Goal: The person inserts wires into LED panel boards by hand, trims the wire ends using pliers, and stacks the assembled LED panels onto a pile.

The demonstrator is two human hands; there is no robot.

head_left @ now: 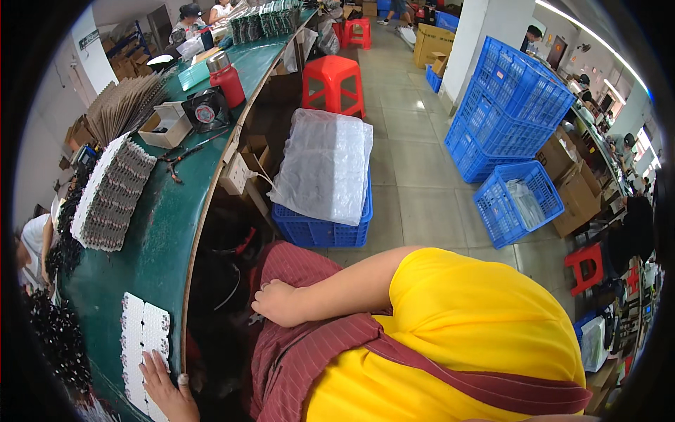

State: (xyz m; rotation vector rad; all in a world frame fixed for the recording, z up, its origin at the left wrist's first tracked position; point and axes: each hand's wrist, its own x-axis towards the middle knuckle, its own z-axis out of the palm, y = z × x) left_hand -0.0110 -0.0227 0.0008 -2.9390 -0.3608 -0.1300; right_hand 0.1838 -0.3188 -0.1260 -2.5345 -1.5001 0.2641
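Two white textured strips [133,352] with small dark bits along their edges lie side by side on the green table [165,246]. My left hand [169,390] rests flat on the right-hand strip, fingers spread, thumb near the table's edge. My right hand [278,302] is curled over the lap of my striped maroon apron [295,264]. A small greyish bit shows under its fingers, too small to name. Beyond the strips stands a thick stack of similar white pieces [112,193]. Orange-and-black pliers [173,167] lie to its right.
Farther along stand a white open box [166,125], a black device [207,111], a red flask [225,81] and fanned brown sheets [126,112]. A plastic-covered blue crate [323,233], a red stool [332,84] and stacked blue crates [510,105] occupy the floor. Several people work nearby.
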